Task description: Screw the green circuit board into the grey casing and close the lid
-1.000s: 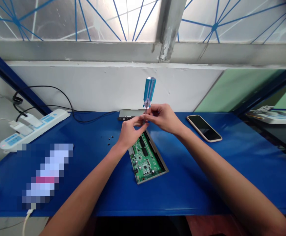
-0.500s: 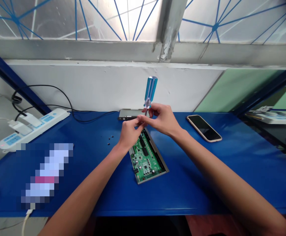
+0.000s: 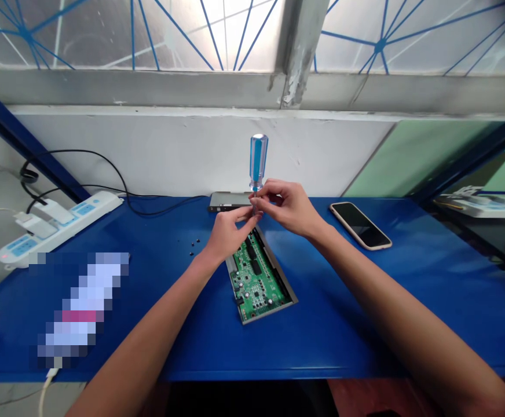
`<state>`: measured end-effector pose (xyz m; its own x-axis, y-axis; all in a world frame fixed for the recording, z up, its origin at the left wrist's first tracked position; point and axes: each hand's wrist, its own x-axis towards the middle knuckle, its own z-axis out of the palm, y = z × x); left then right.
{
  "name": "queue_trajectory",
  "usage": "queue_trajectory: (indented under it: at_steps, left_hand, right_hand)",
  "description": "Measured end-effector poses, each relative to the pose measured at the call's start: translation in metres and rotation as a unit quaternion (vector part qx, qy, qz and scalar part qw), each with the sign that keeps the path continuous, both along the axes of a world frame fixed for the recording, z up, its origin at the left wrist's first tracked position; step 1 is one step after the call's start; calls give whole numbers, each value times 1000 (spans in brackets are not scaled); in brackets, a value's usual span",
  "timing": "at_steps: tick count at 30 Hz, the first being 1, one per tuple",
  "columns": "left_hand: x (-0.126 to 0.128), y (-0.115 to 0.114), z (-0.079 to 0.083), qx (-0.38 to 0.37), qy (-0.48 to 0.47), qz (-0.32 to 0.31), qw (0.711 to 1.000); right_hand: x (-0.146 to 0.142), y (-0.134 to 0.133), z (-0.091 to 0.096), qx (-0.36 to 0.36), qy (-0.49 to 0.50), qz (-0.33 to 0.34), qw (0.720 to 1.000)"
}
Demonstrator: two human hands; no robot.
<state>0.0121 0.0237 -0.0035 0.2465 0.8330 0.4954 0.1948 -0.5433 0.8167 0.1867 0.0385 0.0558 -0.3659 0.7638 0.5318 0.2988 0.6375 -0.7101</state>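
A screwdriver (image 3: 258,157) with a clear and blue handle stands nearly upright over the far end of a green circuit board (image 3: 256,278), which sits in a metal tray-like case (image 3: 274,255). My right hand (image 3: 285,205) pinches the screwdriver's shaft just below the handle. Lower down, my left hand (image 3: 231,231) closes thumb and fingers around the shaft near its tip. The tip itself is hidden by my fingers, so I cannot tell what it touches. Several small dark screws (image 3: 192,253) lie on the blue table left of the board.
Behind my hands lies a grey metal cover (image 3: 229,200). A phone (image 3: 361,226) rests on the right of the blue table (image 3: 348,324). At the left are a white power strip (image 3: 68,223), black cables and a blurred-out device (image 3: 83,307) with a white cable.
The screwdriver has gone from leaning right to nearly upright, its handle shifting slightly left and turning. My right fingers have moved a little left on the shaft. The board has stayed put.
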Motion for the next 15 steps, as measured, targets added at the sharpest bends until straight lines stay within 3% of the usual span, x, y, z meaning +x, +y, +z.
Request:
queue_trajectory:
  at_steps: [7,15]
  left_hand:
    - [6,-3,-1,4,-56,62,997]
    - [12,-5,-2,-8,-68,77,995]
  right_hand:
    - [-2,1,-3,-4,15,-23,1000]
    - [-5,0,-6,3,13,-70,997]
